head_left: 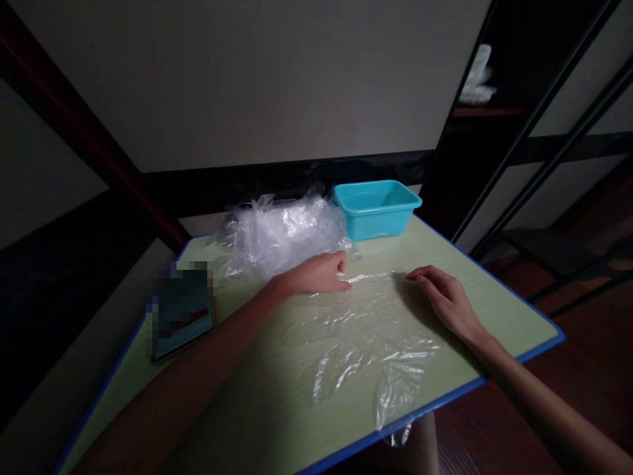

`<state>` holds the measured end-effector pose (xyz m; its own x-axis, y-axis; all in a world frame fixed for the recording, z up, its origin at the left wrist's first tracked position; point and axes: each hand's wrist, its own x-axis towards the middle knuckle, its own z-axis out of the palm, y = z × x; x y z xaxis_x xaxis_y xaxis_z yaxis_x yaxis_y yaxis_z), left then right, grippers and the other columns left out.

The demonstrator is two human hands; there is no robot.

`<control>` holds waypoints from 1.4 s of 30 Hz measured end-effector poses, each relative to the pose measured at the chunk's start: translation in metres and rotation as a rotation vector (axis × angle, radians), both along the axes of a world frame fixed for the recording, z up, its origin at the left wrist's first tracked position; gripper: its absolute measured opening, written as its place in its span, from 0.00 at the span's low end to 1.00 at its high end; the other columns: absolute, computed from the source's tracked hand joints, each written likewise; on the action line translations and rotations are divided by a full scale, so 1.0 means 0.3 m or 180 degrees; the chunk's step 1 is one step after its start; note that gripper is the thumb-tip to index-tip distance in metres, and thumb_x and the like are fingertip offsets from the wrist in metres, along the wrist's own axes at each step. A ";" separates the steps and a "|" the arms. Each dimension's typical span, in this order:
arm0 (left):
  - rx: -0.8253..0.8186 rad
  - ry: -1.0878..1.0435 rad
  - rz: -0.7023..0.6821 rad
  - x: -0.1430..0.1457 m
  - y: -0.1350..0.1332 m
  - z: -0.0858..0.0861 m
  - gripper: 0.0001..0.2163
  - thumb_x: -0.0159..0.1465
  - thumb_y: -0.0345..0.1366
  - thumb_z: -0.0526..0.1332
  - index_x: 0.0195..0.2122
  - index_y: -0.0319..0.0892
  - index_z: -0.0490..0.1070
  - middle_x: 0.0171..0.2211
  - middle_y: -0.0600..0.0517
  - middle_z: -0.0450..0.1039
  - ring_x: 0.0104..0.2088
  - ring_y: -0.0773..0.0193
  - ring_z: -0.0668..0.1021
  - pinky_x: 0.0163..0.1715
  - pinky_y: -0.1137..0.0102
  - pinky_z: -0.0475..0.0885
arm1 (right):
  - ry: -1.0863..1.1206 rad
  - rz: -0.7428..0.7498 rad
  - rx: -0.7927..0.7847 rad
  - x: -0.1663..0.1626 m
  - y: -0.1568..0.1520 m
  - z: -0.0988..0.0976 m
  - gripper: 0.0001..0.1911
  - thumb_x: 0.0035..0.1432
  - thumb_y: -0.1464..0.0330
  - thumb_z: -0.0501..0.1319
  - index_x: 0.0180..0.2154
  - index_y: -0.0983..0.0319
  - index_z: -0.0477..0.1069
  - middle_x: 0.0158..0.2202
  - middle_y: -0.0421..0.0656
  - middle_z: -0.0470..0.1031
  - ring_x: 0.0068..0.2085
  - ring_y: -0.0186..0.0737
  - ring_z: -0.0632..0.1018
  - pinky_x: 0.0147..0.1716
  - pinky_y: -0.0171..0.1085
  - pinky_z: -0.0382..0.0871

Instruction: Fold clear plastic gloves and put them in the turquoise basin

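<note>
Clear plastic film [363, 340] (creased, glossy): right fingers [426, 270] pinch its edge; left fingers [340, 261], grip unclear.

Head camera looking forward and down across a table [237, 396].
It is sitting close above the near edge [450, 398], covering most of the table and facing a pale panel [287, 79] beyond.

**Stretched in from both sides**

From afar I see my left forearm [212, 356] slanting from near left, left hand [319, 272] curled, thumb pointing right; my right forearm [537, 393] enters near right, right hand [448, 302] angled left, thumb near fingers.
</note>
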<state>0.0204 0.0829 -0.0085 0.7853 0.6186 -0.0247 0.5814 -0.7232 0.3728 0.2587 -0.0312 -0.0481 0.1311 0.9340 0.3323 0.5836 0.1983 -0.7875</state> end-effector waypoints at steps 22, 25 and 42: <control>0.0911 -0.0483 -0.1593 0.004 -0.481 -0.006 0.14 0.56 0.46 0.60 0.35 0.39 0.67 0.39 0.48 0.70 0.40 0.59 0.71 0.39 0.67 0.67 | -0.1081 0.1143 -0.0239 0.164 -0.145 0.065 0.06 0.55 0.65 0.59 0.33 0.57 0.74 0.34 0.43 0.74 0.36 0.40 0.75 0.35 0.38 0.70; 0.1094 -0.0363 -0.1854 -0.011 -0.510 -0.017 0.16 0.56 0.48 0.60 0.35 0.39 0.67 0.38 0.49 0.71 0.38 0.60 0.72 0.35 0.67 0.68 | -0.1066 0.1161 -0.0311 0.172 -0.166 0.059 0.06 0.54 0.65 0.60 0.34 0.56 0.75 0.35 0.43 0.75 0.38 0.40 0.76 0.36 0.38 0.70; 0.0863 -0.1088 -0.1120 -0.038 -0.493 -0.043 0.05 0.60 0.28 0.55 0.28 0.39 0.67 0.34 0.50 0.73 0.33 0.65 0.74 0.35 0.69 0.69 | -0.0987 0.1203 -0.0356 0.112 -0.161 0.070 0.08 0.58 0.67 0.55 0.37 0.58 0.72 0.39 0.44 0.75 0.40 0.41 0.75 0.39 0.41 0.70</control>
